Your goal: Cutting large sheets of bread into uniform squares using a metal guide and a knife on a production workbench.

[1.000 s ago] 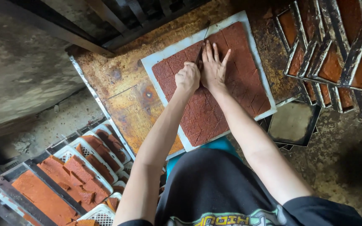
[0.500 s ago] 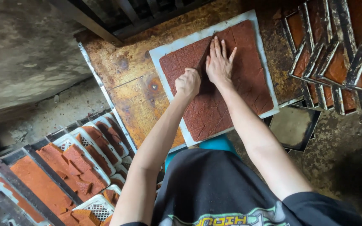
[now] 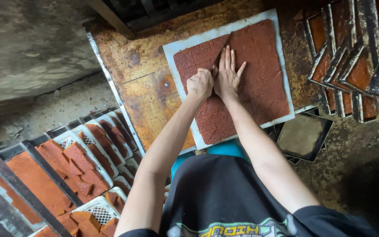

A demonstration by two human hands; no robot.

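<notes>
Your right hand (image 3: 230, 72) stays flat and open on the red slab (image 3: 237, 79) while your left hand (image 3: 199, 84), fisted around a blade (image 3: 221, 52), has drawn its cut slightly nearer.

Food workshop, rusty worktable (image 3: 145, 83), stacked trays (image 3: 352, 66)

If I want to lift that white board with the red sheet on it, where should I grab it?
Grip the white board by its bare rim at the near edge, which overhangs the rusty table. Come from below and in front; the red sheet covers nearly everything else.
</notes>
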